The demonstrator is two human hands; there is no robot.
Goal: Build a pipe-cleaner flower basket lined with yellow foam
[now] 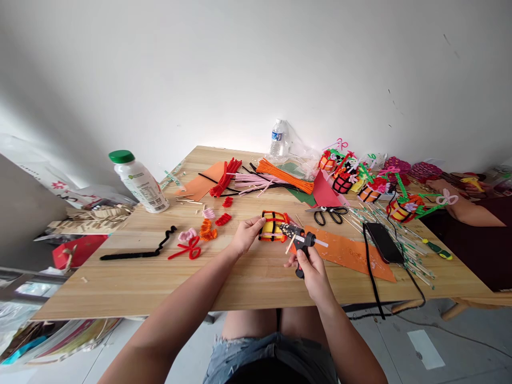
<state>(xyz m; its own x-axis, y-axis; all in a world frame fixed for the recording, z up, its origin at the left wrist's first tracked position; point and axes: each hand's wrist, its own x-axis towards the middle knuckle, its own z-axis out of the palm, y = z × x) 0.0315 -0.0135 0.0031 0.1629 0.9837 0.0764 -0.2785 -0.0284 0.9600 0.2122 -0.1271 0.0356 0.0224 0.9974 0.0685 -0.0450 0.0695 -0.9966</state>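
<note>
My left hand (248, 234) grips the left end of a small yellow basket (267, 228) with black bands and an orange-red fuzzy rim, tipped on its side just above the table. A black glue gun (306, 239) is wrapped in my right hand (314, 272), its nozzle right by the basket's rim. Whether the nozzle touches the rim I cannot tell. Left of my left hand lie curled orange (208, 230), red and pink pipe cleaner pieces, a red pipe cleaner bow (187, 248) and a bent black pipe cleaner (136, 256).
Scissors (330, 214), an orange sheet (352, 255), a phone (384, 242) and a screwdriver (438, 249) lie to the right. Bundles of red (226, 177) and orange pipe cleaners (285, 175) lie behind. Finished-looking flower baskets (372, 189) stand back right. A white bottle (140, 184) stands left. Another person's arm (460, 202) shows far right.
</note>
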